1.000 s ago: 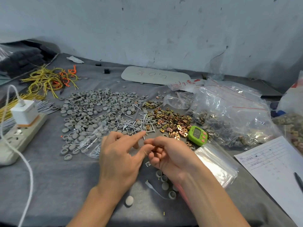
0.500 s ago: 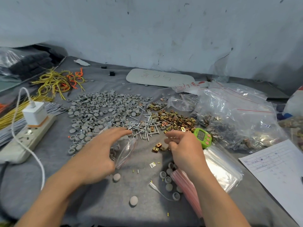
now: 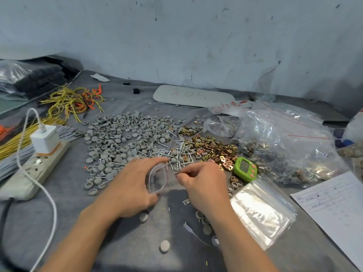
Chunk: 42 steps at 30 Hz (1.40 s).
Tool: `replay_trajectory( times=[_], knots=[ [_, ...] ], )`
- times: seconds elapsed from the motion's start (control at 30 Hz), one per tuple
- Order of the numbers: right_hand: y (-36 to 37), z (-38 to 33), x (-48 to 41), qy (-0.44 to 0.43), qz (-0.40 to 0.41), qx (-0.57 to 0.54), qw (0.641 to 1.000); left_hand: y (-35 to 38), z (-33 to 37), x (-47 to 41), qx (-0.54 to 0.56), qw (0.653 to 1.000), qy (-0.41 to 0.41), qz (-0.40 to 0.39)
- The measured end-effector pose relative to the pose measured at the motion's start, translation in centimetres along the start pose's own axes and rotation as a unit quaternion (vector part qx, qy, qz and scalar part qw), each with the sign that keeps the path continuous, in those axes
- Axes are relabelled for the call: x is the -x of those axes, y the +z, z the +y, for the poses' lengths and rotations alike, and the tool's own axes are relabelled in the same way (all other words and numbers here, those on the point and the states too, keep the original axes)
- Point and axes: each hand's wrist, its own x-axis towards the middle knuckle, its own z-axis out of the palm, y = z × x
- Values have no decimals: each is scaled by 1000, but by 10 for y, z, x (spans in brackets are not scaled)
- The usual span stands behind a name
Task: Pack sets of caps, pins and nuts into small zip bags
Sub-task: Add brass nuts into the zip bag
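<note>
Curled around a small zip bag (image 3: 157, 178), my left hand (image 3: 128, 190) holds its mouth spread open at the middle of the desk (image 3: 68, 193), toward the near edge. Just beside it, my right hand (image 3: 203, 186) pinches a thin metal piece (image 3: 177, 173) at the bag's mouth, too small for me to name. Behind the hands the caps (image 3: 121, 138) lie heaped left of centre, the pins (image 3: 176, 154) beside them and the nuts (image 3: 214, 150) further right, with a stack of empty bags (image 3: 261, 213) toward the right edge.

small packing workshop, hardware heaps on cloth-covered table (image 3: 68, 213), scuffed wall (image 3: 196, 36)
</note>
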Motion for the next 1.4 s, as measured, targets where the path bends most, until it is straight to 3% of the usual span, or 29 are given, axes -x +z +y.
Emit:
replay_trajectory(
  times=[0.2,0.33,0.43,0.57,0.63,0.73,1.1,1.27,1.4],
  knots=[
    [27,-16,-6,-61,-48,-5,997,18,-1,2,61,988,19,143],
    [41,-24,-6,-90,-69,55,992,19,-3,2,63,984,-7,168],
    [40,-23,-4,-103,-61,56,991,19,-3,3,62,985,-21,161],
    [3,-8,-12,-32,68,99,992,20,-3,4,51,985,-23,165],
    [-20,4,-18,24,90,149,985,20,-4,3,49,985,-25,163],
    [-36,17,-21,71,36,195,978,19,-2,3,42,986,-23,160],
    [-40,23,-20,11,-53,233,971,21,4,4,23,994,-22,107],
    [-35,12,-16,48,-7,282,958,17,9,5,24,997,-25,74],
    [-27,5,-11,32,34,149,988,17,8,5,24,998,-34,46]
  ],
)
